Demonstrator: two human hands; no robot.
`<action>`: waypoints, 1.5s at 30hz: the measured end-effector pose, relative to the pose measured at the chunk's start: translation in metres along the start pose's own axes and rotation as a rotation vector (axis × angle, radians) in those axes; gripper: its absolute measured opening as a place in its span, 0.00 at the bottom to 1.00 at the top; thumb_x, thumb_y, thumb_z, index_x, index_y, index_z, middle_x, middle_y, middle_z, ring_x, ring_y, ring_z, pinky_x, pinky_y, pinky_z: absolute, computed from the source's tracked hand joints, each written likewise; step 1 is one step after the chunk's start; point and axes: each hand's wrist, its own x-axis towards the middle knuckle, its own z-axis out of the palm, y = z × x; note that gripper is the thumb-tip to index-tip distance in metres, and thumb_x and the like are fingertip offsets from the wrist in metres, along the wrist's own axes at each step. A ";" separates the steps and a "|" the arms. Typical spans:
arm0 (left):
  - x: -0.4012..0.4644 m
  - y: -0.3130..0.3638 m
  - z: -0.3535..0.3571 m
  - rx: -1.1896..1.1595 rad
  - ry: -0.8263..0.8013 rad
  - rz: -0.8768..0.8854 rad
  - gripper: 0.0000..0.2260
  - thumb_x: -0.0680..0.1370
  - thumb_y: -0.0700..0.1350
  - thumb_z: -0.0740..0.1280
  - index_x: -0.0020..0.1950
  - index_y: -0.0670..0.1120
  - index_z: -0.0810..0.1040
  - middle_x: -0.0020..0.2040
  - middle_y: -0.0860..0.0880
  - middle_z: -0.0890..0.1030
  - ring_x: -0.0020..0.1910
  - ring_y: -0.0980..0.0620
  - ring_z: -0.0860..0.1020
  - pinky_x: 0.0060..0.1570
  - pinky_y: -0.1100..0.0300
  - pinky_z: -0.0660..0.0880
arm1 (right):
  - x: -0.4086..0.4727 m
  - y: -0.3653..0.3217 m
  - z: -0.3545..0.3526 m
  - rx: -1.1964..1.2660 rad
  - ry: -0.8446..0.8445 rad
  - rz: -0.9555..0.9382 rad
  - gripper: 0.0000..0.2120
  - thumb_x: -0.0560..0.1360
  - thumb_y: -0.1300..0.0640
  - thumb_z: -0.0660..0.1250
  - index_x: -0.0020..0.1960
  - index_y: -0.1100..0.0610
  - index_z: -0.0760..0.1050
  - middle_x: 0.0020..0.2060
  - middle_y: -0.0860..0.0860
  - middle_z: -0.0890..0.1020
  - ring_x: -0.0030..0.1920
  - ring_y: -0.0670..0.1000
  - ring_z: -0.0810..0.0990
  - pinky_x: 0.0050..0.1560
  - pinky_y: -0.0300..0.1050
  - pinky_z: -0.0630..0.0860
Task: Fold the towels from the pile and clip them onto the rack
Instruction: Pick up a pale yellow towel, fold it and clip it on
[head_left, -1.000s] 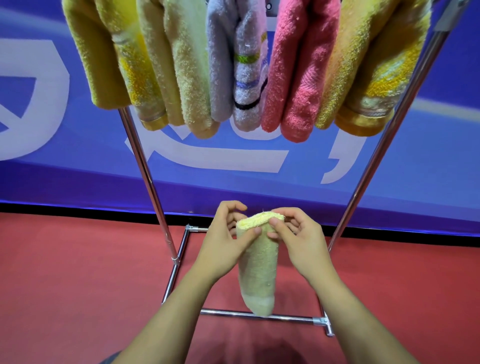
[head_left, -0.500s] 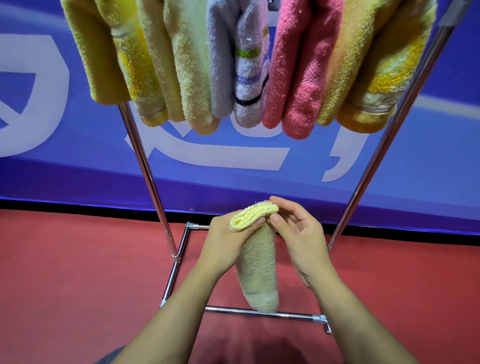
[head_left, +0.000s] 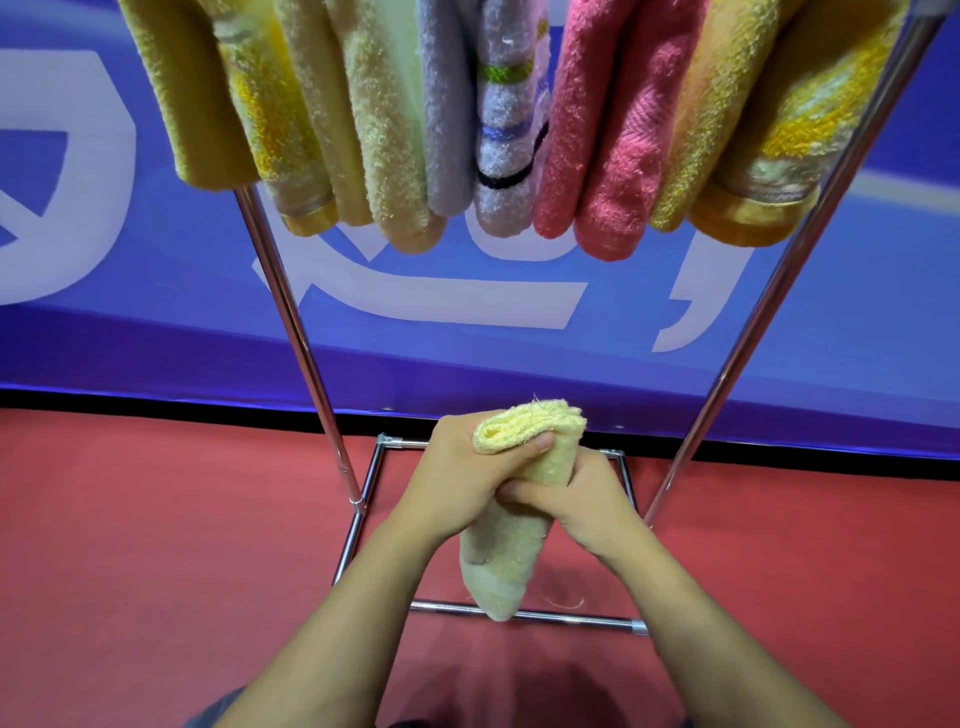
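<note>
Head view looks down on both hands closed around one folded pale yellow towel (head_left: 501, 551), held in the air in front of the chrome rack (head_left: 306, 338). The left hand (head_left: 457, 488) grips the upper part, its thumb pressed across the front just under the folded top edge, which sticks up above the grip as a thick yellow roll of layers. The right hand (head_left: 587, 504) grasps the towel just below and to the right of the left one, its thumb lying across the front of the cloth and touching the left hand. Below the grip the rest of the towel hangs down as a narrow strip, its paler hemmed end overlapping the rack's near floor bar in the picture. A loose thread (head_left: 563, 603) curls just right of that hanging end.

Above the grip, a row of folded towels hangs from the top of the rack: yellow towels (head_left: 218, 93) at upper left, a cream towel (head_left: 384, 130), a lilac striped towel (head_left: 506, 114) directly overhead, a pink towel (head_left: 597, 135) to its right, and a golden-yellow towel (head_left: 748, 130) farthest right. How they are fastened is cut off by the frame.

Behind the rack stands a blue banner (head_left: 519, 353) bearing large white characters, partly hidden and not readable. Beneath everything lies a red floor (head_left: 156, 545).
</note>
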 end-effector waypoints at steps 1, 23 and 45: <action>0.000 0.000 -0.001 0.003 0.017 0.003 0.06 0.76 0.41 0.75 0.53 0.48 0.88 0.48 0.51 0.88 0.49 0.58 0.85 0.51 0.62 0.80 | 0.000 0.006 0.000 0.012 0.009 0.024 0.12 0.68 0.66 0.80 0.50 0.62 0.84 0.44 0.56 0.88 0.45 0.49 0.86 0.48 0.48 0.82; 0.022 0.068 -0.002 -0.054 0.221 0.093 0.04 0.76 0.44 0.76 0.49 0.47 0.87 0.45 0.50 0.88 0.44 0.56 0.83 0.50 0.58 0.80 | -0.020 0.085 0.007 0.008 -0.127 0.348 0.11 0.68 0.70 0.79 0.49 0.63 0.85 0.47 0.57 0.88 0.44 0.49 0.87 0.46 0.42 0.81; 0.020 0.081 0.013 -0.008 0.181 0.091 0.07 0.77 0.44 0.75 0.54 0.43 0.87 0.48 0.50 0.88 0.46 0.56 0.84 0.52 0.58 0.81 | -0.024 0.006 -0.001 0.047 -0.036 0.071 0.23 0.60 0.45 0.82 0.50 0.56 0.85 0.46 0.57 0.88 0.51 0.65 0.86 0.53 0.72 0.80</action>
